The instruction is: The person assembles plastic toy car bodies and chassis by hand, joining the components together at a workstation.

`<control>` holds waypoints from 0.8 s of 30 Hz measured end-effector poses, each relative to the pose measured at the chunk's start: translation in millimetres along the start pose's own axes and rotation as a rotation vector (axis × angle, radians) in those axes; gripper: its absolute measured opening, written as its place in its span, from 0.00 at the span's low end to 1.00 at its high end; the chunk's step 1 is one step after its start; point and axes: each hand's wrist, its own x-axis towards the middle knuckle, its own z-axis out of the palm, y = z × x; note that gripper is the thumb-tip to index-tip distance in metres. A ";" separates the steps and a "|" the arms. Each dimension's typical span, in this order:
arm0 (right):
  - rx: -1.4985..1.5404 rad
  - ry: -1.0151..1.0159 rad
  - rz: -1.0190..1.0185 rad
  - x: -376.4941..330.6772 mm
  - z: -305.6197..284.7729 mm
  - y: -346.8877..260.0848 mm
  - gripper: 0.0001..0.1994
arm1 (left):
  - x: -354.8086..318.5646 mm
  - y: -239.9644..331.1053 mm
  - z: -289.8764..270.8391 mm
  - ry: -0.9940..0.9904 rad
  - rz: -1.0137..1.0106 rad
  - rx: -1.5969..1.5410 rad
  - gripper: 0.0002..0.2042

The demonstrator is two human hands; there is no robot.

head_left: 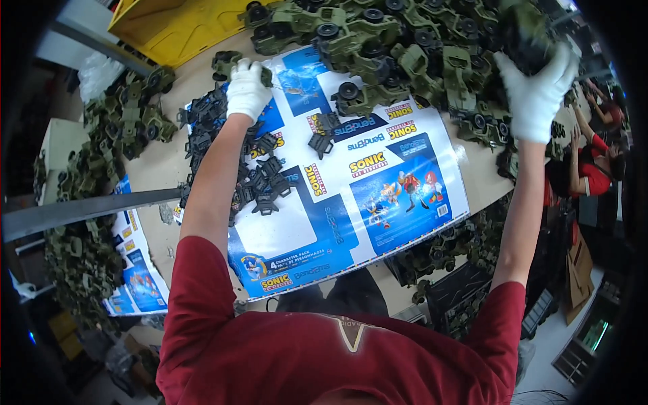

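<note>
While the left hand (248, 89) lies with bent fingers over a green car (225, 63) at the table's (487, 165) far left, the right hand (540, 88) spreads thumb and fingers wide at a blurred car (530, 35), far right; whether either grips cannot be told. Such cars look light, stiff and smooth, probably best held by the body's sides, clear of the wheels. Beyond the left hand stands a yellow bin (179, 25), contents not discernible.

I have the left hand (248, 89) on a green toy vehicle (225, 62), black parts (208, 111) heaped beside it. Right hand (538, 91) grips a blurred vehicle (528, 35); green pile (413, 62) to its left.
</note>
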 end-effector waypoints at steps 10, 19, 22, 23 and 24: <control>0.144 -0.847 -0.481 -48.7 183.4 -126.5 0.50 | -82.3 93.2 -79.4 0.338 0.066 -0.186 0.30; 0.066 -0.559 -0.479 10.7 132.5 -72.2 0.11 | -231.0 104.6 -110.2 0.338 0.065 -0.291 0.38; -0.441 -0.271 -0.045 75.4 76.5 18.3 0.39 | -229.7 130.7 -114.2 0.301 0.095 -0.449 0.39; -0.314 -0.390 0.013 60.8 74.5 3.1 0.39 | -232.3 140.6 -119.5 0.289 0.088 -0.467 0.40; -0.218 -0.504 0.063 50.7 56.8 -9.6 0.40 | -232.2 149.8 -113.1 0.362 0.138 -0.534 0.41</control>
